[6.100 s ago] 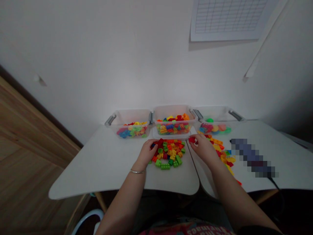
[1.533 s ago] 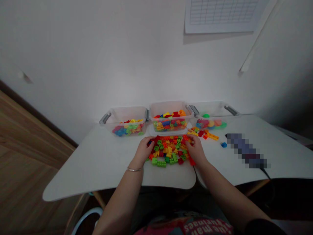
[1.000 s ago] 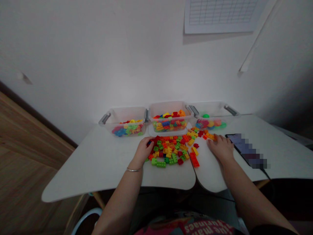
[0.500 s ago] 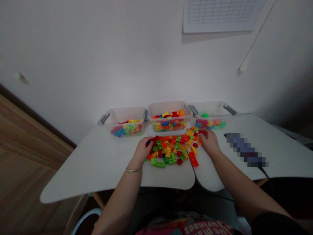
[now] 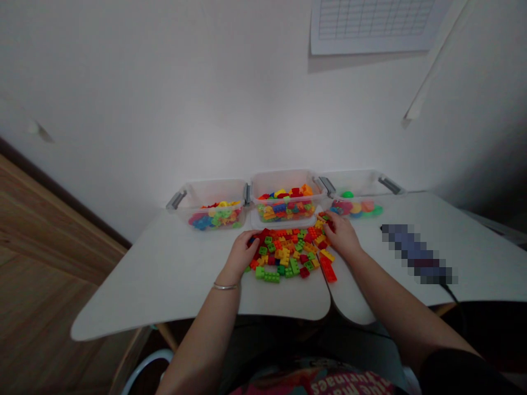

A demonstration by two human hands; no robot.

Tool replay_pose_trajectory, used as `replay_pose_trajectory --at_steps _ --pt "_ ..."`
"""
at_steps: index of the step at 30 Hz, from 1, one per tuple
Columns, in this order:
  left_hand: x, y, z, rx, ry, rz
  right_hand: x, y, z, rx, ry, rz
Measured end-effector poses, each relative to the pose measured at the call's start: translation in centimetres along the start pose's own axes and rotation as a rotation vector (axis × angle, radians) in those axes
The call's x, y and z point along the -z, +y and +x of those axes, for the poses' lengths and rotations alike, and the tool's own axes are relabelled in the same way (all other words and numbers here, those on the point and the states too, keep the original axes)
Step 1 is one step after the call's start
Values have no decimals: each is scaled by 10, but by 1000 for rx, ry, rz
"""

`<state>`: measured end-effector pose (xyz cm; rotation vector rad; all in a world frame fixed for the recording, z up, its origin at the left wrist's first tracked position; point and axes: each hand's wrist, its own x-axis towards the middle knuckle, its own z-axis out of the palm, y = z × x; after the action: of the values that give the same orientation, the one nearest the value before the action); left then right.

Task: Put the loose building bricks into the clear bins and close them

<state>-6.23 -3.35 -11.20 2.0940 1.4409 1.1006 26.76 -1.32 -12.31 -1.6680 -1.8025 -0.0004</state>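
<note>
While both hands sit at the pile of plastic building bricks on the white table, left hand lies palm-down on its left edge, right hand curls at its far right edge. Cannot tell if either grips a brick. Clear plastic bin just behind pile.

Looks like a room in a home, folks: warm wood panelling, a grid chart on the wall, rounded white desks, clear plastic bins of toy bricks!

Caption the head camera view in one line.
Left hand and right hand touch colourful toy bricks before three clear tubs.
</note>
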Motion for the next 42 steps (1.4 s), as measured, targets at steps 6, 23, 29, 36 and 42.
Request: replay_pose_trajectory --at_steps 6,23,29,36,42 --pt "-2 -4 0 7 -4 -15 -5 -10 10 16 -127 -211" --pt "-1 -1 1 11 -27 -9 -9 -14 -16 -254 36 49" --pt "-1 0 1 11 -23 -6 -20 -23 -13 -211 73 160" --pt "2 3 0 -5 -15 11 -16 -13 -10 -255 133 317" --pt "2 4 0 -10 29 -10 -10 2 -43 -138 103 254"
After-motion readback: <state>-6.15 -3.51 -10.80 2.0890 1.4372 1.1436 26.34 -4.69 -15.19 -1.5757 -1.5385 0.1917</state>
